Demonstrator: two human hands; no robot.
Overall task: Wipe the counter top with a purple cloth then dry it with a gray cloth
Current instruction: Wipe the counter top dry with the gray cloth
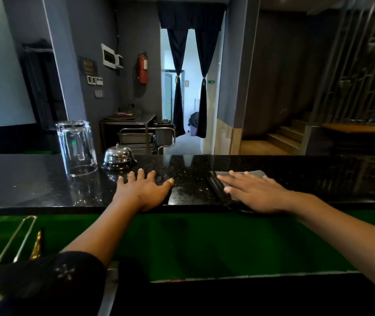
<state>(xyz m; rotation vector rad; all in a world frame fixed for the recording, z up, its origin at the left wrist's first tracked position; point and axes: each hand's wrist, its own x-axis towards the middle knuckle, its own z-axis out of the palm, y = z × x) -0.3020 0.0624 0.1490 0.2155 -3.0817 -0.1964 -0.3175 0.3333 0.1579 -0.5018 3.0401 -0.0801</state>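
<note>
While my right hand [253, 190] lies flat, fingers spread, on gray cloth [253, 173] on counter [45, 181], I judge it soft, light; pin with palm. Left hand [144, 190] flat, empty.

On the worktop [33, 179] an upturned glass [77, 148] stood toward ten o'clock, with a desk bell [118, 157] just beside it on its right. The left hand [144, 190] lay flat on the worktop, directly nearer than the bell. Toward two o'clock the right hand [253, 192] rested flat on a cloth [252, 173], which lay on the worktop near its near edge. The two hands were apart. Behind the worktop, at twelve o'clock, stood a cart [145, 137].
</note>
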